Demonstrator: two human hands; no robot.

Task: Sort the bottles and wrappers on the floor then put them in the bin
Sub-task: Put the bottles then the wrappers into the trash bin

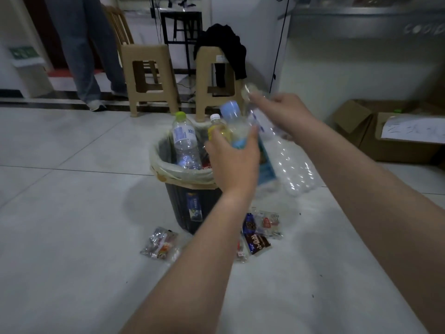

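Two bottles (234,131) are clasped in the left hand (232,162), a clear bottle (286,162) gripped by the right hand (284,112). Each should be lowered upright into the bin (168,165) beside the standing bottle (185,143), not dropped.

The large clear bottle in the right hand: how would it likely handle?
The large clear bottle looks empty, so probably light for its size. Its ribbed thin walls would likely flex under a squeeze. The right hand holds it near the neck, so the body may swing.

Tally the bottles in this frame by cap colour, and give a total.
Green cap: 1, the clear bottle standing in the bin
White cap: 1, the yellow bottle in the left hand
Blue cap: 1, the blue-label bottle, same hand
Clear cap: 1, the large clear bottle in the right hand
Total: 4
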